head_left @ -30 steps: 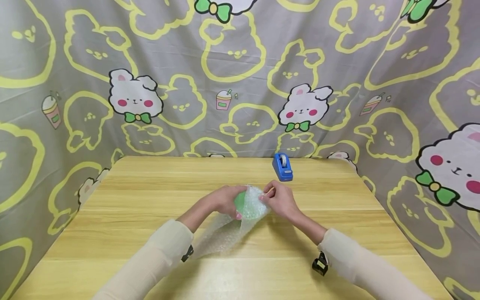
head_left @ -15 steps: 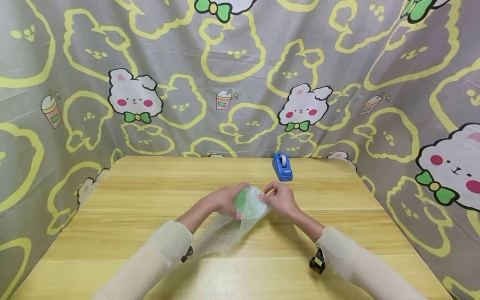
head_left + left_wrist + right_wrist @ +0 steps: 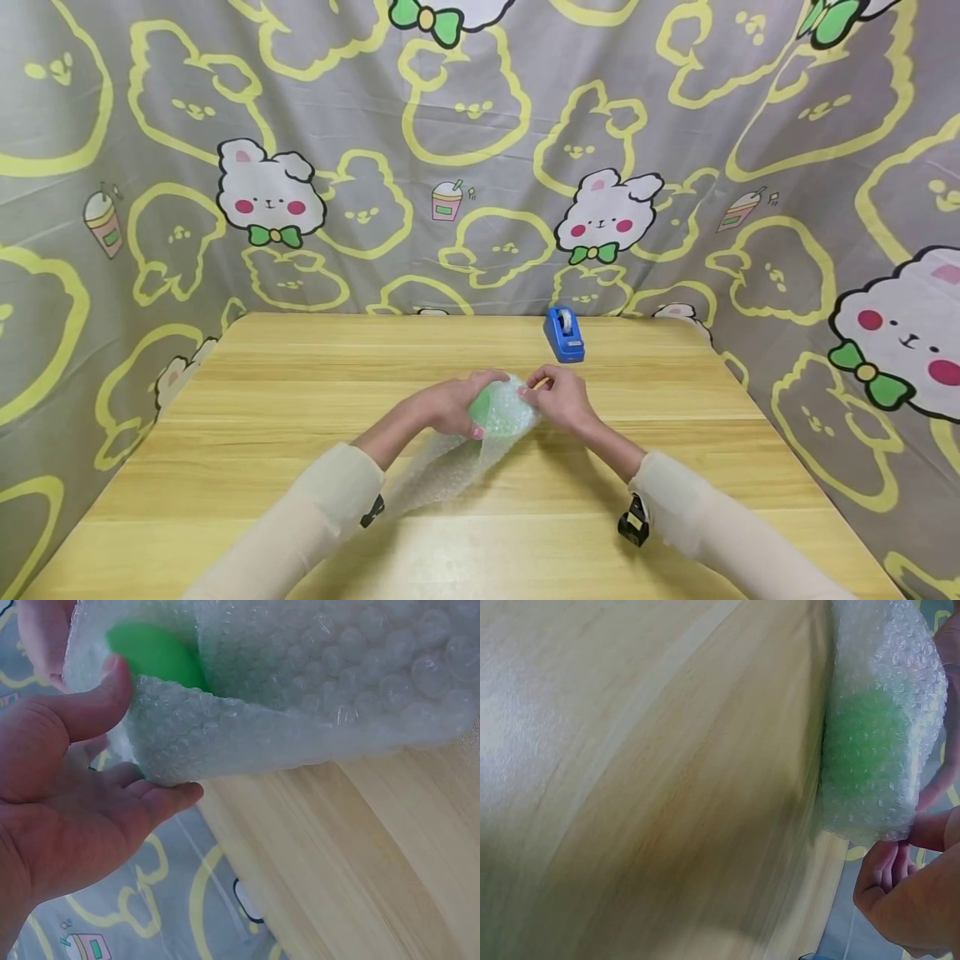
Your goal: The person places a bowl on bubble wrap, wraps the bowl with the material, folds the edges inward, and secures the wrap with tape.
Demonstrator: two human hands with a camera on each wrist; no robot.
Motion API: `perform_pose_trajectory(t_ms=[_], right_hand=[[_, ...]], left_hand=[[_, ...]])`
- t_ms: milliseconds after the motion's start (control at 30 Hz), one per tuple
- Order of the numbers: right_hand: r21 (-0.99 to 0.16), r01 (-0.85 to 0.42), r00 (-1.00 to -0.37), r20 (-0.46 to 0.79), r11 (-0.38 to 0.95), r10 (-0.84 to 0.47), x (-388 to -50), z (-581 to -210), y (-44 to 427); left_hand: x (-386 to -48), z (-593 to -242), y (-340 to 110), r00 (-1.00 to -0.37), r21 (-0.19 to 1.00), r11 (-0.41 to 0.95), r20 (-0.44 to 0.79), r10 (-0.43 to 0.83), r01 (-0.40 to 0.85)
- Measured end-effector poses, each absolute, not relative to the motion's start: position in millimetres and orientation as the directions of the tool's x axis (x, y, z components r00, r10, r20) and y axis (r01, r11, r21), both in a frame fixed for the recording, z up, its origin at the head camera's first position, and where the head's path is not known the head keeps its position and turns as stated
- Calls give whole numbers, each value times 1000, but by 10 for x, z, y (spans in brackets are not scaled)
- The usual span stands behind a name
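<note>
A smooth green object [image 3: 161, 656], its kind hidden, lies partly wrapped in clear bubble wrap [image 3: 442, 475] over the middle of the table. My left hand [image 3: 448, 406] grips the bundle from the left, thumb on the near side. In the left wrist view its thumb lies by the green surface and the fingers reach under the wrap. On the other side, my right hand [image 3: 562, 400] pinches the wrap's edge between thumb and finger. The right wrist view shows green through the bubbles, with that pinch at the lower corner. A loose tail of wrap trails toward my left forearm.
A blue tape dispenser [image 3: 565, 335] with a roll of tape stands near the table's back edge, beyond my right hand. The wooden table [image 3: 247, 392] is bordered at the back and sides by a grey patterned curtain [image 3: 360, 108].
Both hands keep their hold on the bundle. The left fingers shift slightly over its top, and the right wrist moves slightly left. The tape dispenser stays where it was.
</note>
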State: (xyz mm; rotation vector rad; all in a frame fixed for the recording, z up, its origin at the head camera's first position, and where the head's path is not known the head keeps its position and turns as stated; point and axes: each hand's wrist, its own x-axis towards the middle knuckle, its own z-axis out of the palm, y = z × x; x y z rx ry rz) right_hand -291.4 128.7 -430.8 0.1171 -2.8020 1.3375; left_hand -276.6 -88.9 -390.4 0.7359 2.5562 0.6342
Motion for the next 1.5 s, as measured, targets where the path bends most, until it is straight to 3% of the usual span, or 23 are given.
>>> perform_pose_trajectory(t_ms=[367,700,833,1133,1300,1500], right_hand=[[-776,-111,-994,94,620,-60,-2926,-4341,1301],[-789,-84,-996,58,609,-61,-2917,-4317,1291],[-778,-143,-990,116,612,-84,-2905,-4335,1282],[-624,-328,-945,218,709,-245,-2780,-4250,1308],[-536,-399,-908,120,744,-401,-2682,-4120,1371],[-529,-449,-841,-22,720,-541,-2650,-4055,1354]], left_hand=[[-2789,-3893,-885,-781,520,776,-289,553,357],[-2785,-3899,-898,-754,519,753,-277,595,404],[-2782,-3902,-899,-755,514,759,-285,591,400],[-2782,-3904,-887,-755,475,778,-299,583,412],[-2776,-3906,-889,-758,471,778,-293,583,416],[-2768,-3911,-895,-761,466,780,-290,580,417]])
